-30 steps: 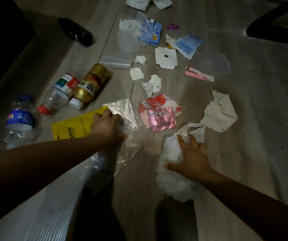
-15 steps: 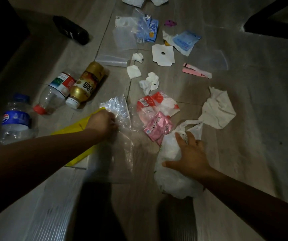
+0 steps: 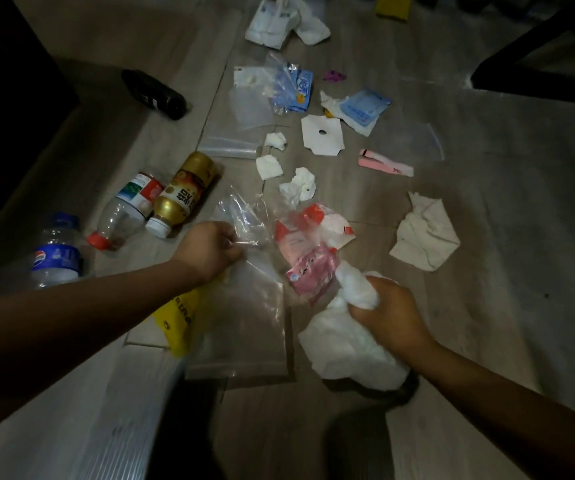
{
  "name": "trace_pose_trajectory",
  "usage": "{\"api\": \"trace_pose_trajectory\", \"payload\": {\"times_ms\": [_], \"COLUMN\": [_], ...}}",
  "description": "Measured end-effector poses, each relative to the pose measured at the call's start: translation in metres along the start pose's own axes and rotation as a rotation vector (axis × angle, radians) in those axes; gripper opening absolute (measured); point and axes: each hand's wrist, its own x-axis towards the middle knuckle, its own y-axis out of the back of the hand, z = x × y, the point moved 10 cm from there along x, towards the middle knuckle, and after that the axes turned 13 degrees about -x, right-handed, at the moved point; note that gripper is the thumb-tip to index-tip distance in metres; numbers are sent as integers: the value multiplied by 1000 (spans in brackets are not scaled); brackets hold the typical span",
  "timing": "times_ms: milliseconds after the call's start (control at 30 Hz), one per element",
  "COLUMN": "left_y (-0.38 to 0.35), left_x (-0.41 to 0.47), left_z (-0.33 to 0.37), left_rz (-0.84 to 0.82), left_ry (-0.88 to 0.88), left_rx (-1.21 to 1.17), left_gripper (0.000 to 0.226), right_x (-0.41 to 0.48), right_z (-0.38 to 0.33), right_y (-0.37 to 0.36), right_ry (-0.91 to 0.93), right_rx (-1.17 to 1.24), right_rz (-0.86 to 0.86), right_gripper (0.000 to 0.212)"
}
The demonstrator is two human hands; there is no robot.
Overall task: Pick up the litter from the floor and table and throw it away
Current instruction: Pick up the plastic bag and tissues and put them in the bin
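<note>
**Litter in both fists, more still on the floor**

The wooden floor [image 3: 487, 237] is strewn with rubbish. Largest in hand is the white plastic bag [image 3: 345, 348], soft and crumpled, its neck bunched in the closed right hand [image 3: 388, 315]; it looks light and will sag, so the gathered neck is the place to hold. The left hand [image 3: 206, 249] is clenched on a clear plastic sheet [image 3: 244, 306], thin and slippery, best pinched at a bunched edge. A yellow packet [image 3: 177, 323] hangs beneath it, perhaps caught in the same grip; the dim view hides that. The bottles [image 3: 161, 206] lie near, stiff and easy to grasp by the middle. Tissue scraps [image 3: 298, 187] lie beyond.
</note>
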Motion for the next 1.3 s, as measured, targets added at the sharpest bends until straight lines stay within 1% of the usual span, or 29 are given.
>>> {"api": "trace_pose_trajectory", "payload": {"times_ms": [67,167,233,300,400,500,567,600,667,733,800,833,933,1000,1033,1133,1200,1300], "left_y": [11,32,46,59,84,121,150,167,205,244,280,298,350,385,402,444,468,493], "left_x": [-3,-3,-2,1,6,-1,-15,-23,-39,-55,-71,-79,-102,-118,-126,-151,-167,-189], "left_z": [16,40,56,72,108,151,187,209,257,306,357,384,473,537,568,659,712,770], "left_rz": [2,41,84,124,168,205,218,226,248,278,299,307,329,348,350,351,375,411], "left_ry": [-19,-51,-40,-18,-3,53,91,94,76,54,44,35,-24,-84,-115,-195,-246,-290], "left_rx": [-15,-32,-59,-94,-179,-253,-295,-300,-290,-305,-316,-311,-293,-291,-288,-273,-259,-299], "left_gripper": [19,25,24,26,30,23,23,24,25,27,28,28,30,33,34,36,34,28], "right_x": [4,12,21,32,42,37,27,21,8,-7,-29,-38,-63,-83,-92,-126,-149,-180], "right_z": [-6,-27,-46,-63,-79,-98,-119,-132,-164,-190,-213,-229,-284,-315,-329,-361,-376,-381], "right_y": [21,55,77,101,141,183,224,251,311,366,417,446,542,607,639,729,778,834], "right_ry": [-21,-12,21,34,-41,-175,-243,-257,-245,-256,-331,-318,-162,-136,-125,-124,-139,-245], "right_rx": [101,227,253,247,267,350,355,322,279,286,292,255,84,38,22,4,25,238], "right_rz": [2,48,77,128,179,110,72,72,120,151,145,155,233,263,287,371,427,478], "right_gripper": [21,5,11,11,6,29,53,61,62,53,42,40,34,37,35,21,25,50]}}
